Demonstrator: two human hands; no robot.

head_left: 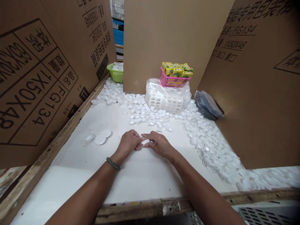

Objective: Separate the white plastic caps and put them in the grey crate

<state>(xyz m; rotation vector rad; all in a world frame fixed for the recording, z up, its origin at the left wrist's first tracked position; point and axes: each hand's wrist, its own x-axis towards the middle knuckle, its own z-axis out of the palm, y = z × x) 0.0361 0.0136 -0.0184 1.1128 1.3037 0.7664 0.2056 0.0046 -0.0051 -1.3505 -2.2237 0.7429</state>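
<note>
Over the middle of the white tabletop [93, 175], a small white oval plastic piece [145, 141] is pinched between both hands. My left hand [130, 139], with a beaded bracelet on the wrist, grips its left end with bent fingers. My right hand [159, 143] holds the other end between thumb and forefinger. What kind of piece it is cannot be made out. Left of my hands lie two larger flat white discs [100, 138], overlapping, and a clear-looking small piece [89, 138] beside them.
Many loose white oval pieces [201, 140] spread along the back and right. A wrapped pack [166, 98] carries a pink basket [174, 82] of yellow boxes. A green basket [116, 75] stands back left. Cardboard walls [168, 37] and a wooden edge [131, 214] enclose the table.
</note>
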